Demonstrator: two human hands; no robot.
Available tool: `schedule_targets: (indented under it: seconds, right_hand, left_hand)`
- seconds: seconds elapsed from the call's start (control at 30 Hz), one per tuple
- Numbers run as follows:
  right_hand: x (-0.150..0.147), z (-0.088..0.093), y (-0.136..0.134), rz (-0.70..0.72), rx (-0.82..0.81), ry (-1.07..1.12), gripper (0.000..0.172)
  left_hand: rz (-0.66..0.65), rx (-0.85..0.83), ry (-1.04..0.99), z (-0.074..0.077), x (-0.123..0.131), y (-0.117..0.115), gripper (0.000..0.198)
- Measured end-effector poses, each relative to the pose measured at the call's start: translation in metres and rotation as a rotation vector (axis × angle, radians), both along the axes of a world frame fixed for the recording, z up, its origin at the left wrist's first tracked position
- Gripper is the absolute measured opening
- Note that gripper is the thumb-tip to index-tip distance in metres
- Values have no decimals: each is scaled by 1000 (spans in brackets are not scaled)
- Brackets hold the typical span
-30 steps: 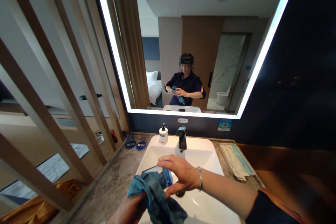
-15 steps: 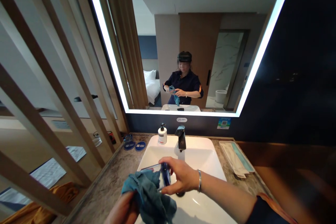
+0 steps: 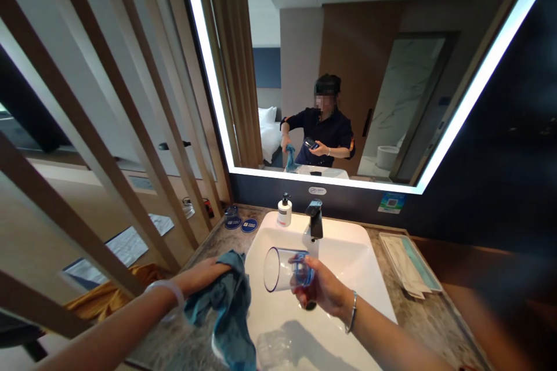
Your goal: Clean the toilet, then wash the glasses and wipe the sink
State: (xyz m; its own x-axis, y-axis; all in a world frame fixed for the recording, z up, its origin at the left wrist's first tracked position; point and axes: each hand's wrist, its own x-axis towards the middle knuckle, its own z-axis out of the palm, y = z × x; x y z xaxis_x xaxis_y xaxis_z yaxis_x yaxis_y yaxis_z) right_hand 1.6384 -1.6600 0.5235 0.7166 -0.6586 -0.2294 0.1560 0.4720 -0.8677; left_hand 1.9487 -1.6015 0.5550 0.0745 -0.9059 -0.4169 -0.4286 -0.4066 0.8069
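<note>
Head view: the right hand (image 3: 326, 287) is closed around the base end of a clear blue drinking glass (image 3: 282, 269), which lies sideways in the air above the sink (image 3: 350, 231), its mouth toward the left. The left hand (image 3: 211, 272) grips a bunched blue cloth (image 3: 230, 301), which hangs at the sink's left side, over the near part of the counter (image 3: 220, 237); whether its lower end touches the counter cannot be told. At this stage, glass and cloth are apart; the glass appears free of the cloth but is not yet set down. Whether any handling with the cloth is left, the view does not settle. At the far left, a second glass (image 3: 232, 212) stands by two round coasters (image 3: 249, 225); the soap bottle (image 3: 284, 213) and tap (image 3: 315, 220) stand at the sink's far edge.
</note>
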Motion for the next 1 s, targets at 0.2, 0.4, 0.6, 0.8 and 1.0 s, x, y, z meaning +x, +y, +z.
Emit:
schedule_targets:
  seconds: [0.2,0.4,0.6,0.8,1.0]
  right_hand:
    - [28,-29,10,-32,224,91,55]
    - [29,-18,-8,156,473,127,70]
    - [19,6,-18,504,559,175,87]
    - [24,25,-14,626,498,295,81]
    - [29,21,-5,207,44,328,66]
  left_hand:
    - [-43,149,559,38,-41,11,54]
    - [-509,-486,-449,52,-63,22,27]
    - [-954,-1123,-890,60,-63,32,21]
    - [-1181,-1207,-1084,65,-79,18,46]
    - [-748,-1449,-990,8,-87,9,37]
